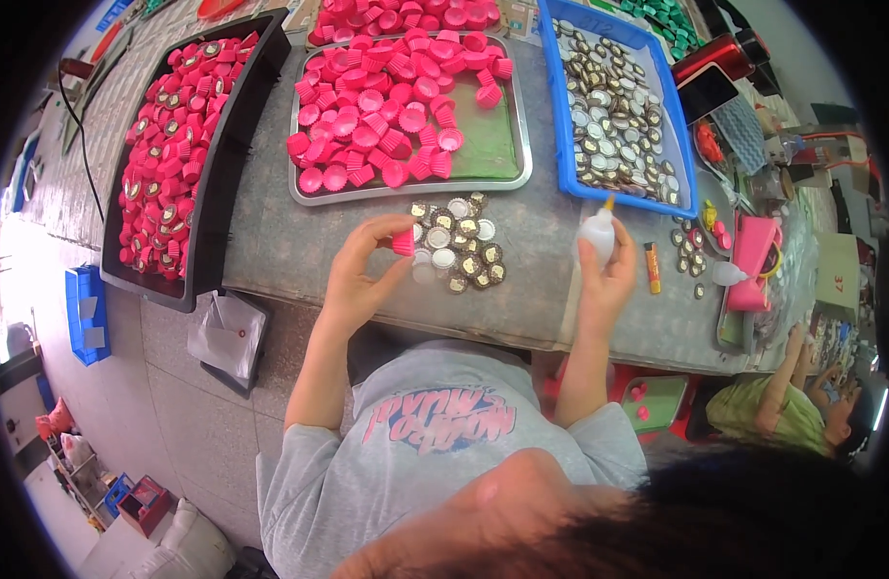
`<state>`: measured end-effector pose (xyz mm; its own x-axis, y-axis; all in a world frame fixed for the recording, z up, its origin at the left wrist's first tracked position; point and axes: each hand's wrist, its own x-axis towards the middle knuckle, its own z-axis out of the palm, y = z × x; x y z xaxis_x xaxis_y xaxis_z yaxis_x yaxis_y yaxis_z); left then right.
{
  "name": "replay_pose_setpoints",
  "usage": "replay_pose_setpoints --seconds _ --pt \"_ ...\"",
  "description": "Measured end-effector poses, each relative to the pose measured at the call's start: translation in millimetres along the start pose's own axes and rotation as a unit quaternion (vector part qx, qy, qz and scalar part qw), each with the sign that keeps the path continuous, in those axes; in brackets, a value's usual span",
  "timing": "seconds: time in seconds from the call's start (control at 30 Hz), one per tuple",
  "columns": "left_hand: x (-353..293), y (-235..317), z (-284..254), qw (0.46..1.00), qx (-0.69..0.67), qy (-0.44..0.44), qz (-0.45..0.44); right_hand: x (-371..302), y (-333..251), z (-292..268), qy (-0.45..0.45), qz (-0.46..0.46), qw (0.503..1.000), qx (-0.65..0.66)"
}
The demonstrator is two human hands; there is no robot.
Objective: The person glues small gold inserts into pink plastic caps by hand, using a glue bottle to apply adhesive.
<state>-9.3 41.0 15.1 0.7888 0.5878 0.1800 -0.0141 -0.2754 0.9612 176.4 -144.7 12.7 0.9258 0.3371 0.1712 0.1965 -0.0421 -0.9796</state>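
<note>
My left hand (359, 268) pinches a pink ribbed cap (403, 242) between thumb and fingertips, just left of a small pile of round silver and gold discs (459, 243) on the grey table. My right hand (606, 273) grips a small white squeeze bottle (597, 232) with an orange nozzle pointing up, to the right of the disc pile. Behind the pile stands a metal tray (497, 145) with a green bottom, holding several loose pink caps.
A black tray (227, 159) of pink caps fitted with discs lies at the left. A blue tray (563, 116) full of discs sits at the right. An orange lighter (652, 267), a pink pouch (753, 261) and another person (782, 405) are further right.
</note>
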Motion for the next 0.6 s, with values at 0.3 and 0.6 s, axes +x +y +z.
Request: replay_pose_setpoints --seconds 0.3,0.6 --pt "2.8 -13.8 2.2 0.996 -0.071 0.047 0.039 4.7 46.6 -18.1 -0.004 0.016 0.999 -0.034" --pt "5.8 -27.2 2.4 0.698 -0.697 0.042 -0.157 -12.3 -3.5 -5.7 0.020 -0.211 0.943 -0.257"
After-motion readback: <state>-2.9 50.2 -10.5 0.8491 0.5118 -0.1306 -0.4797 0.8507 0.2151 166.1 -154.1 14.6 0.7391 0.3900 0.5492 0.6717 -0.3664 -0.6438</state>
